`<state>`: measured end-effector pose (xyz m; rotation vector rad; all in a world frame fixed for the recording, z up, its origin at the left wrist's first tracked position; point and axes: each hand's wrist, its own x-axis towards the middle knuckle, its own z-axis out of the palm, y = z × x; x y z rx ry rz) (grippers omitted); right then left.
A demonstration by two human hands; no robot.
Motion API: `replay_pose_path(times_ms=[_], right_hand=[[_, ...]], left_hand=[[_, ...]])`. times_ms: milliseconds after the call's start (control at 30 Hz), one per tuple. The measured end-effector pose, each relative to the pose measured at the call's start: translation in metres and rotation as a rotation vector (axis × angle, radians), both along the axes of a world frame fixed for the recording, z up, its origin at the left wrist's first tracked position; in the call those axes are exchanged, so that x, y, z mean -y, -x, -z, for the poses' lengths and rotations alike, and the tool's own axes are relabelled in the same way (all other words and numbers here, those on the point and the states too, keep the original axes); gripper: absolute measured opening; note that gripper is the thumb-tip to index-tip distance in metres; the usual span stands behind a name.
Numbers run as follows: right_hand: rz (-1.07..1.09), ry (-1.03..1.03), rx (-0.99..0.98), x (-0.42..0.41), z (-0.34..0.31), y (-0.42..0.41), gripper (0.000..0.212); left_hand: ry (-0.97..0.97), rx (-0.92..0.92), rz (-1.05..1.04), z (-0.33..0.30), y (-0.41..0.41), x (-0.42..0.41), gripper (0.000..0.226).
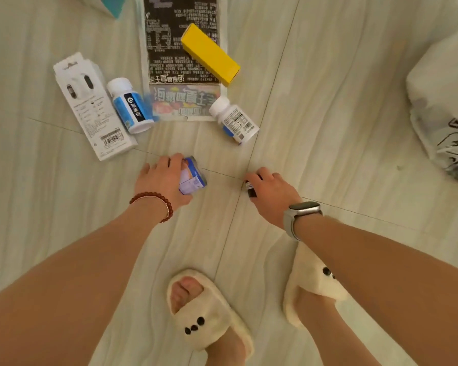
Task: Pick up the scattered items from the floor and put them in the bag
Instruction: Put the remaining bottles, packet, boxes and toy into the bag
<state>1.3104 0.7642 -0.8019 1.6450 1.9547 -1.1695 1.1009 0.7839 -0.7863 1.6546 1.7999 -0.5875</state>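
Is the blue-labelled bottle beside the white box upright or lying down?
Lying down: the blue-labelled bottle rests on its side on the floor, white cap pointing away, against the white box.

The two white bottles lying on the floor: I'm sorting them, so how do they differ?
The left bottle has a bold blue-and-black label; the right bottle has a mostly white label with fine print and a barcode. The left bottle looks bigger and lies beside the white box; the right bottle lies at the printed packet's corner. Both have white caps and lie untouched.
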Motion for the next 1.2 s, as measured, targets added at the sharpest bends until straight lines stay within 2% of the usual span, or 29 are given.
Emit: replay_pose_path(times_ms=[133, 267, 433, 533, 600, 667, 800, 900, 1000, 1100, 1200], right_hand=[[0.364, 0.13, -0.111, 0.003, -0.046, -0.031, 0.036], [0.779, 0.165, -0.178, 0.006, -0.116, -0.084, 0.031], [1.143, 0.019, -0.161, -0.003, -0.188, -0.165, 0.035], [1.402, -0.12, -0.164, -0.024, -0.22, -0.23, 0.031], [1.5, -0.178, -0.157, -0.039, -0.224, -0.27, 0.03], [1.512, -0.201, -0.12, -0.052, -0.215, -0.306, 0.03], [1.398, -0.167, 0.043, -0.073, -0.169, -0.357, 0.032], [1.331, -0.135, 0.126, -0.083, -0.133, -0.375, 0.035], [1.13, -0.048, 0.234, -0.08, -0.105, -0.379, 0.035], [0.882, 0.018, 0.285, -0.062, -0.087, -0.378, 0.035], [0.781, 0.046, 0.298, -0.048, -0.083, -0.379, 0.036]], left_hand=[[-0.007, 0.185, -0.43, -0.048, -0.038, 0.005, 0.067], [0.068, 0.373, -0.58, -0.107, -0.094, -0.003, 0.061], [0.138, 0.513, -0.553, -0.173, -0.192, -0.037, 0.05], [0.128, 0.565, -0.477, -0.208, -0.27, -0.07, 0.054], [0.118, 0.586, -0.423, -0.218, -0.315, -0.088, 0.056], [0.091, 0.613, -0.331, -0.216, -0.357, -0.105, 0.055], [0.034, 0.609, -0.059, -0.183, -0.421, -0.136, 0.06], [-0.008, 0.549, 0.109, -0.148, -0.451, -0.157, 0.063], [0.039, 0.447, 0.274, -0.104, -0.47, -0.17, 0.065], [0.167, 0.363, 0.284, -0.069, -0.481, -0.165, 0.06], [0.245, 0.305, 0.19, -0.053, -0.481, -0.156, 0.055]])
